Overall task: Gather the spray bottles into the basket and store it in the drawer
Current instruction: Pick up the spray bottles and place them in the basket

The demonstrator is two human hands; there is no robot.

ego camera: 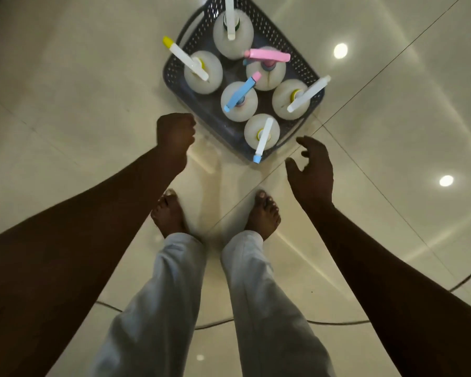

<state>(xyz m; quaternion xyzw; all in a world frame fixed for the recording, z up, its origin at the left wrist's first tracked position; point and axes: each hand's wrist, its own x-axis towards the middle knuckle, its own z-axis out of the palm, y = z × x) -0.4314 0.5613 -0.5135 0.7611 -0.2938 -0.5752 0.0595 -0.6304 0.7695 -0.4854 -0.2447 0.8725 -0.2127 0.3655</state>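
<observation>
A grey perforated basket stands on the tiled floor ahead of my feet. Several white spray bottles stand upright inside it, among them one with a pink sprayer, one with a blue sprayer and one with a yellow-tipped white sprayer. My left hand is a closed fist just left of the basket's near corner, holding nothing that I can see. Just right of that corner hovers my right hand, fingers spread and empty. No drawer is in view.
Glossy cream floor tiles with dark grout lines surround the basket. My bare feet and light trouser legs stand directly below it. A thin dark cable runs across the floor behind my legs. Ceiling lights reflect at the right.
</observation>
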